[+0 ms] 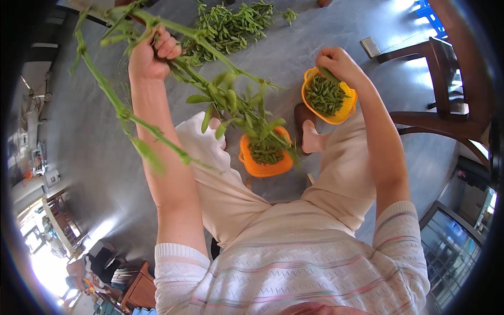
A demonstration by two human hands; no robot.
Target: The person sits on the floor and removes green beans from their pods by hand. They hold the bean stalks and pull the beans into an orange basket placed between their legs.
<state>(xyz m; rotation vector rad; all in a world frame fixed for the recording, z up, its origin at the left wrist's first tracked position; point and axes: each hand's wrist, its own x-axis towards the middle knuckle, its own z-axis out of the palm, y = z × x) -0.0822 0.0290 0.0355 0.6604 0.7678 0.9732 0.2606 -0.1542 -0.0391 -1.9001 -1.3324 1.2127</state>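
My left hand (pixel 156 53) grips green soybean stalks (pixel 193 73), raised at the upper left. Clusters of green pods (pixel 232 100) still hang on the stalks, partly blurred, and cross above the orange plastic basket (pixel 263 170). Picked pods (pixel 267 153) lie in that basket, between my legs. Closed into a fist, my right hand (pixel 334 63) is above the far rim of a yellow plastic basket (pixel 347 112). A green pod (pixel 329 75) sticks out from under its fingers. Loose pods (pixel 325 96) fill much of the yellow basket.
A heap of leafy soybean plants (pixel 236 27) lies on the grey floor (pixel 94 130) ahead. Dark wooden furniture (pixel 437 78) stands at the right, with a blue plastic stool (pixel 431 17) beyond it. My slippered foot (pixel 309 134) is beside the yellow basket.
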